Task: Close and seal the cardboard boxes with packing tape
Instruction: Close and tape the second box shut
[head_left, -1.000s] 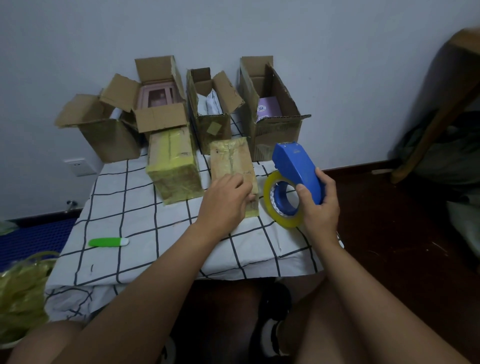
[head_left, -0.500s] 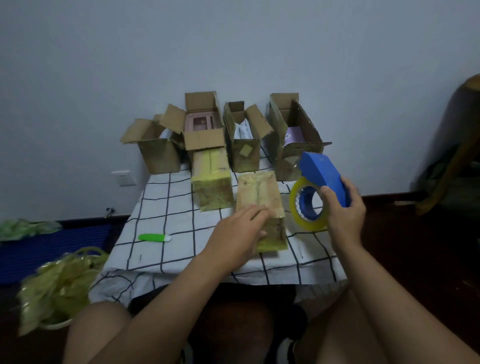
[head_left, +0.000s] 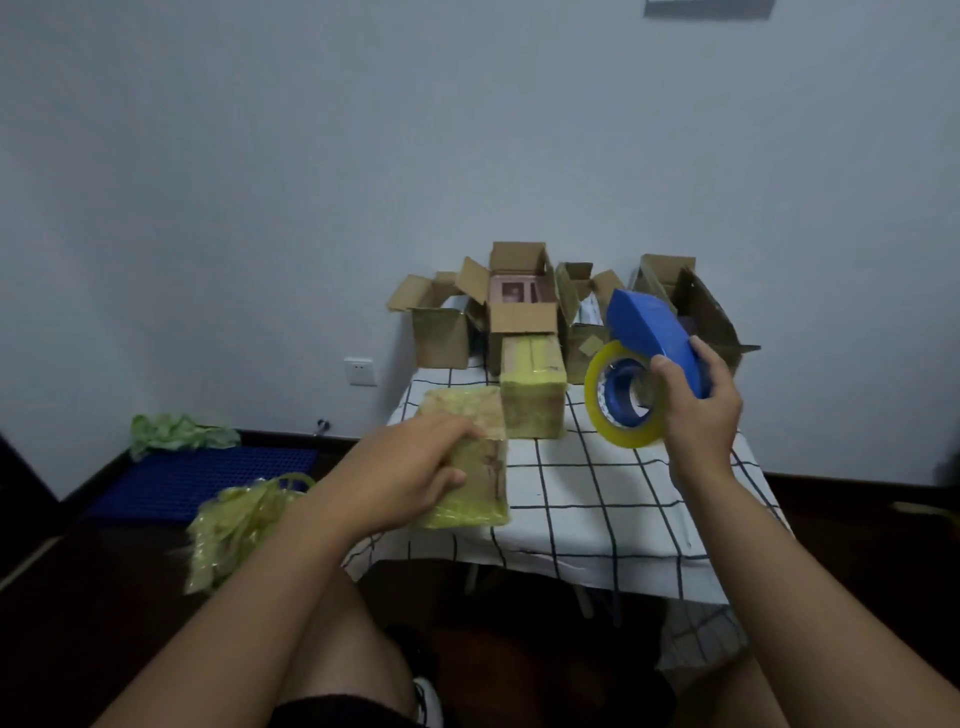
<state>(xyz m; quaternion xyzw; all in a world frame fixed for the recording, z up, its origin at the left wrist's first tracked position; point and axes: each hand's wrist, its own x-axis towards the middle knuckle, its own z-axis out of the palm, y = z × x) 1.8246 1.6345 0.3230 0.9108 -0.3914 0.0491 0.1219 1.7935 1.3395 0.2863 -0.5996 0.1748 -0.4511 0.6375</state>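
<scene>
**Taped box held at the table's left edge**

The left hand (head_left: 410, 470) is gripping a tape-wrapped box (head_left: 470, 457), fingers curled over its top, at the left edge of the checked table (head_left: 597, 499). The right hand (head_left: 698, 410) is holding the blue tape dispenser (head_left: 649, 332) with its yellow roll above the table's right side. A second sealed box (head_left: 532, 395) is lying mid-table; open boxes (head_left: 519, 301) are standing along the far edge.

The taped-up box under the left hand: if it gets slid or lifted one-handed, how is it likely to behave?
The taped box looks wrapped all over in glossy yellowish tape, so it is probably slick to grip. The left hand spans it alone, suggesting it is fairly light. Sliding it may drag the checked tablecloth along.
</scene>
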